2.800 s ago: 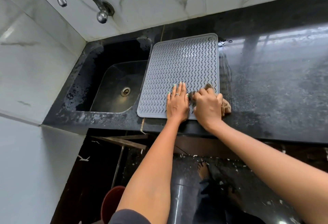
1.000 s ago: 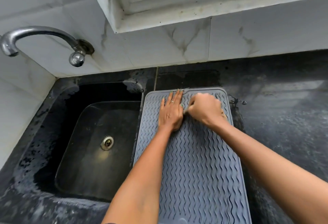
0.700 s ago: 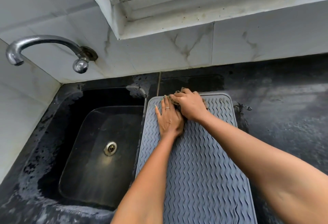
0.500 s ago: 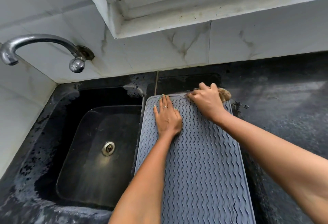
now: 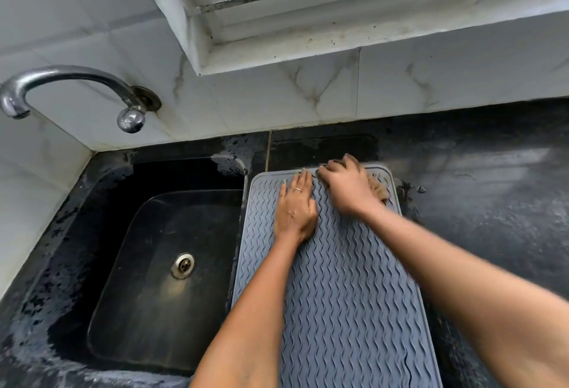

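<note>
A grey ribbed drying mat (image 5: 348, 295) lies on the black counter just right of the sink. My left hand (image 5: 295, 206) presses flat on the mat near its far edge, fingers straight, a ring on one finger. Just to its right, my right hand (image 5: 346, 186) has its fingers curled over a brown cloth (image 5: 379, 190) at the mat's far edge. Most of the cloth is hidden under the hand; only a bunched part shows at the right side.
A black sink (image 5: 160, 273) with a metal drain (image 5: 183, 265) is on the left. A chrome tap (image 5: 67, 92) juts from the tiled wall above it. The wet black counter (image 5: 492, 203) runs to the right. A window sill (image 5: 338, 46) overhangs the back wall.
My right hand with the cloth slid from the mat's far right corner leftward along the far edge, close to my left hand. My left hand stays pressed on the mat.
</note>
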Demonstrator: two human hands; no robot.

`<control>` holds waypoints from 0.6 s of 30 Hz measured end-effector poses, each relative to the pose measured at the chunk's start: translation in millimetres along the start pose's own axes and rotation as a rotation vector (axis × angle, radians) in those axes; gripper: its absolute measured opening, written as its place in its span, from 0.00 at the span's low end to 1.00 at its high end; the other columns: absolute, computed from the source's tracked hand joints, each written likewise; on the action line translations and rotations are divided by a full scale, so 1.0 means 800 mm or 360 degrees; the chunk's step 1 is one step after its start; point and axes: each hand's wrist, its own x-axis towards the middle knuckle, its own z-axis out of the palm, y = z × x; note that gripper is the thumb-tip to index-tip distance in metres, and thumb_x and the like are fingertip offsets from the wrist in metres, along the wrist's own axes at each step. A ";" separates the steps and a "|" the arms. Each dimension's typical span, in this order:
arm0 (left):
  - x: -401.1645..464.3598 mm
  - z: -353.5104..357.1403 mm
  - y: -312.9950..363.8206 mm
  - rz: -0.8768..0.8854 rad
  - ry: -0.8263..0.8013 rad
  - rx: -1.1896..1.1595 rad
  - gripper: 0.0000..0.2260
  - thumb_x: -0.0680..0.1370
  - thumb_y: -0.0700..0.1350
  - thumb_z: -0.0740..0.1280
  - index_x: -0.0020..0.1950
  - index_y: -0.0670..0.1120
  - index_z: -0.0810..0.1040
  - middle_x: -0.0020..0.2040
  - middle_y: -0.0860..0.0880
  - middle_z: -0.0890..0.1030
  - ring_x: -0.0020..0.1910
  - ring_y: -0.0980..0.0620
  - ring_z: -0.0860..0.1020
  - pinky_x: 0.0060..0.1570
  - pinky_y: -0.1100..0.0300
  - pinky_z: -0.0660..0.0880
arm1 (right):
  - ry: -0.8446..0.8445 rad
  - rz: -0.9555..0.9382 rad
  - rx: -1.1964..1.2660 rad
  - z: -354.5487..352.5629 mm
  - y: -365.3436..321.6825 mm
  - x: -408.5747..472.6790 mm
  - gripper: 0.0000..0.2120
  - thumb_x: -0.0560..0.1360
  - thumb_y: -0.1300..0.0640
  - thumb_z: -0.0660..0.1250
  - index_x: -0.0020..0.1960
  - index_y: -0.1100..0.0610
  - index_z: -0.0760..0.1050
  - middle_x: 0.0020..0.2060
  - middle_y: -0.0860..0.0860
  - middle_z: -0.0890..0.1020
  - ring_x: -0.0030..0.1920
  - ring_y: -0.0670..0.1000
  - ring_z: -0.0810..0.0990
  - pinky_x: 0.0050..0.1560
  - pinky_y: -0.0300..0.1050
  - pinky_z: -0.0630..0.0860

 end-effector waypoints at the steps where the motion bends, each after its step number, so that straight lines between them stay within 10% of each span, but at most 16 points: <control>1: 0.001 0.000 -0.001 -0.0005 -0.0005 -0.0008 0.27 0.78 0.43 0.53 0.78 0.45 0.55 0.78 0.47 0.56 0.78 0.50 0.53 0.74 0.57 0.41 | 0.0060 0.0012 -0.0072 0.013 -0.010 -0.013 0.20 0.78 0.61 0.56 0.69 0.56 0.67 0.68 0.56 0.71 0.70 0.61 0.63 0.68 0.60 0.61; 8: -0.001 -0.005 0.001 -0.0026 -0.0026 -0.0029 0.26 0.80 0.42 0.54 0.78 0.45 0.54 0.79 0.47 0.55 0.78 0.51 0.51 0.75 0.56 0.43 | 0.0413 -0.0027 -0.0167 0.029 -0.029 -0.110 0.05 0.70 0.63 0.68 0.39 0.55 0.81 0.35 0.50 0.83 0.37 0.54 0.79 0.35 0.47 0.74; 18: 0.001 0.002 -0.004 -0.0037 -0.0004 -0.0031 0.26 0.80 0.43 0.54 0.78 0.47 0.53 0.79 0.49 0.55 0.78 0.52 0.52 0.76 0.56 0.44 | 0.0189 0.0190 0.0163 0.001 -0.009 -0.011 0.18 0.76 0.63 0.59 0.64 0.55 0.73 0.62 0.54 0.76 0.64 0.58 0.69 0.62 0.56 0.67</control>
